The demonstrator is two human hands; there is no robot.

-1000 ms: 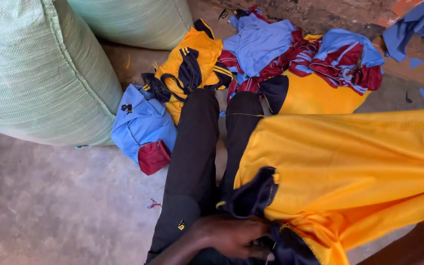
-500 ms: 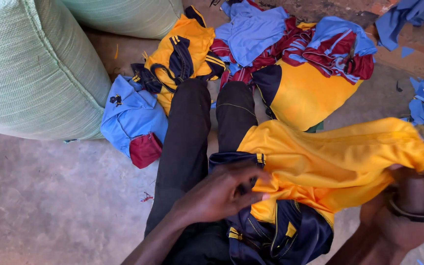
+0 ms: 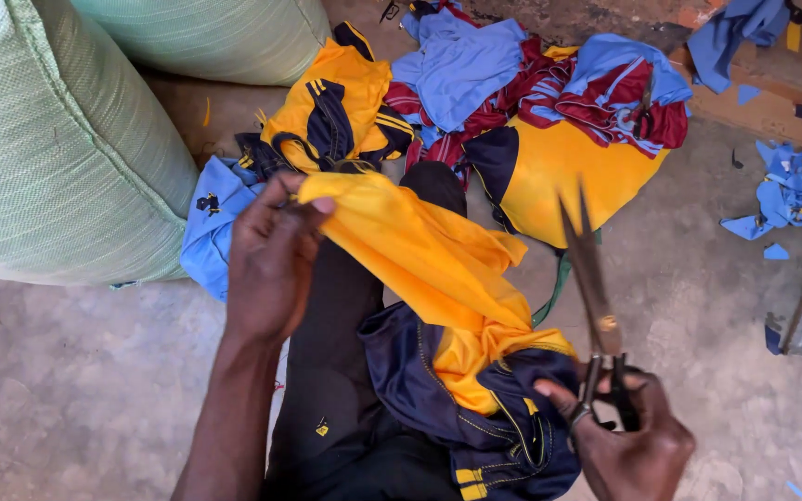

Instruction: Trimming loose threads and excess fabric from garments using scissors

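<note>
Here, the yellow garment (image 3: 438, 269) with its navy trim lies draped across our lap, over the dark trousers (image 3: 336, 371), one end pulled up and away from the body. We judge it light, limp and somewhat slick, the kind of thin sports fabric that sags and folds wherever it is not held taut; it will not hold an edge on its own, so it wants gripping by a bunched edge or a seam, with tension kept along the stretch between the hold and the lap. The navy part, thicker with piping and hems, looks like the firmer place to anchor it.

Our left hand (image 3: 271, 255) is closed on the raised yellow end, fingers and thumb pinching a gather of cloth. Our right hand (image 3: 628, 441) is wrapped through the loops of a pair of scissors (image 3: 596, 297), blades pointing up and away and, as far as we can tell from this angle, close to shut; the thumb rests by the navy folds.

Beyond our knees sits a heap of other garments (image 3: 512, 93) in yellow, light blue and maroon. Two large green woven sacks (image 3: 58, 148) stand to the left, and blue fabric scraps (image 3: 791, 195) lie scattered on the concrete floor (image 3: 67, 399) to the right.
</note>
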